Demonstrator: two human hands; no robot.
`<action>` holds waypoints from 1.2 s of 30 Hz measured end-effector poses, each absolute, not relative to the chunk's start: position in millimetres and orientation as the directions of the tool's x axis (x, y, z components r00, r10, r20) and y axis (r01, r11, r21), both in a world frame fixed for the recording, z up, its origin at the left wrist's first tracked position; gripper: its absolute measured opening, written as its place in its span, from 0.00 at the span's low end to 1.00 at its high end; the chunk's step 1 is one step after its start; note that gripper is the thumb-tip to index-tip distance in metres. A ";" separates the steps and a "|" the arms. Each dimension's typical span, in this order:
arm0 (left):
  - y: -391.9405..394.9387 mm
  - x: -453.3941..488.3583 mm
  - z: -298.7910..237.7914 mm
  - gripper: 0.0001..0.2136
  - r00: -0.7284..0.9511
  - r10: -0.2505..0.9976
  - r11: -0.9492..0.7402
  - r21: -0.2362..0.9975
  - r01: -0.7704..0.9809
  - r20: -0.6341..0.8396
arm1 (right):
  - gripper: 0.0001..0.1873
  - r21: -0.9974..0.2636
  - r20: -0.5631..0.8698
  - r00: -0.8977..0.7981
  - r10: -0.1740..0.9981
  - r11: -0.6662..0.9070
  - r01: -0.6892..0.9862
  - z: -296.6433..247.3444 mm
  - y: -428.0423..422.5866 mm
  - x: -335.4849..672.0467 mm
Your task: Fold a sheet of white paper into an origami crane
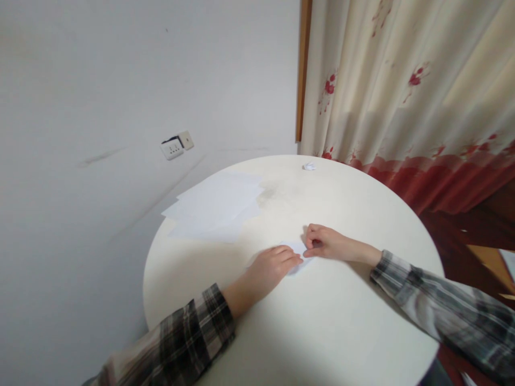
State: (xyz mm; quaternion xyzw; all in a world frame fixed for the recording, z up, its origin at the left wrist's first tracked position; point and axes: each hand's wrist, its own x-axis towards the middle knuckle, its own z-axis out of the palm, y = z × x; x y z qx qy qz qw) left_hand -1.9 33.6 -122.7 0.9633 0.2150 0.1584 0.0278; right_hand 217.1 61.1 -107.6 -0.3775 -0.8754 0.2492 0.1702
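A small piece of white paper (pixel 296 247), apparently folded, lies on the round table between my two hands. My left hand (pixel 276 266) rests over its left part, palm down, fingers stretched out and pressing on it. The left hand covers much of the paper, so its full shape is hidden. At the paper's right end, my right hand (pixel 325 244) has its fingers curled and its thumb and fingertips closed at the edge.
The white round table (pixel 341 327) stands against the wall. Several loose white sheets (pixel 217 206) overlap at its left. A crumpled bit of paper (pixel 309 166) sits near the far edge. Wall sockets (pixel 173 149) are at left and a flowered curtain (pixel 402 96) hangs behind.
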 end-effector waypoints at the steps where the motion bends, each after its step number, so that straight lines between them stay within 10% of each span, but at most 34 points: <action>1: 32.7 -2.4 -123.5 0.11 0.857 0.424 -0.905 0.109 0.411 0.291 | 0.12 -0.579 0.100 -0.669 0.737 0.589 0.563 -107.2 63.1 220.2; 10: 32.1 -5.5 -133.1 0.12 0.864 0.414 -0.909 0.093 0.405 0.286 | 0.13 -0.695 -0.022 -0.742 0.670 0.524 0.493 -107.0 75.6 244.6; 36: 41.1 0.7 -124.9 0.20 0.926 0.355 -0.935 0.051 0.351 0.129 | 0.05 -0.478 0.025 -0.721 0.693 0.641 0.600 -103.6 70.6 235.7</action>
